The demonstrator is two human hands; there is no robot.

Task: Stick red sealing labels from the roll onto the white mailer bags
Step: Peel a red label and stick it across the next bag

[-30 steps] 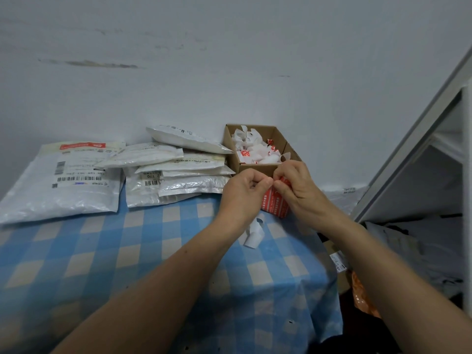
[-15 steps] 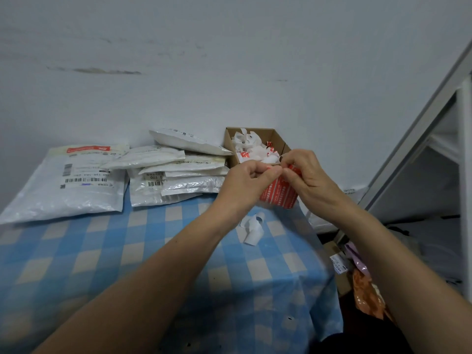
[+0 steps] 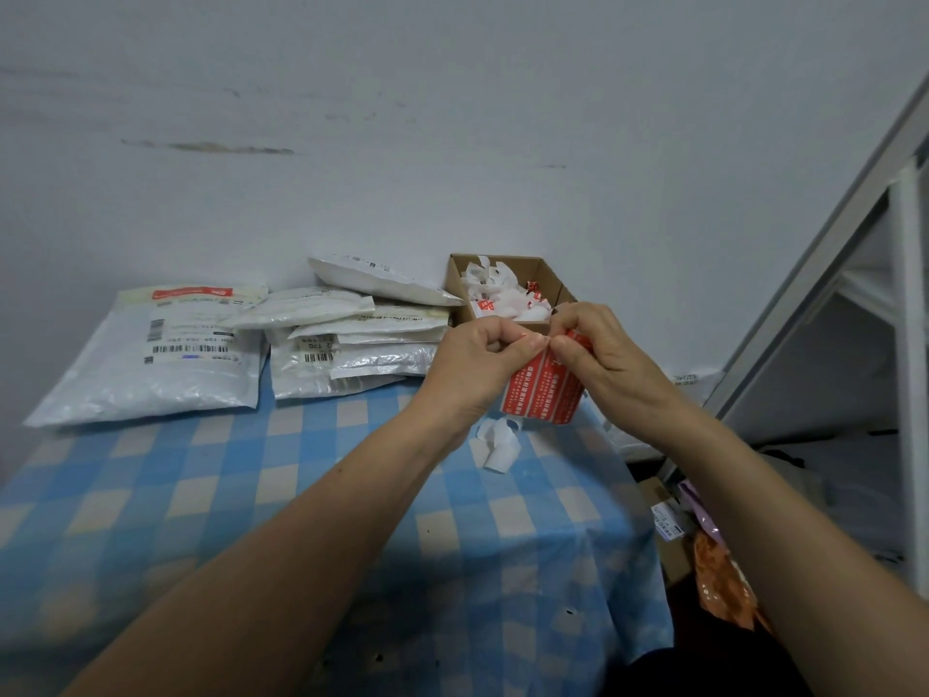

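A red label roll (image 3: 545,392) with white print hangs unfurled, just right of white mailer bags (image 3: 362,344) piled on the tabletop (image 3: 251,495).

Scuffed white wall (image 3: 452,118), checkered table (image 3: 251,495)

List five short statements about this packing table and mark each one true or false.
1. The left hand and right hand both pinch the red labels. True.
2. The cardboard box is empty. False: the box holds white paper scraps, some with red bits.
3. The big bag at far left has a red strip near its top edge. True.
4. The tablecloth is plain white. False: the tablecloth is checked in blue and a pale colour.
5. A curled white paper scrap lies on the tablecloth just below the hands. True.
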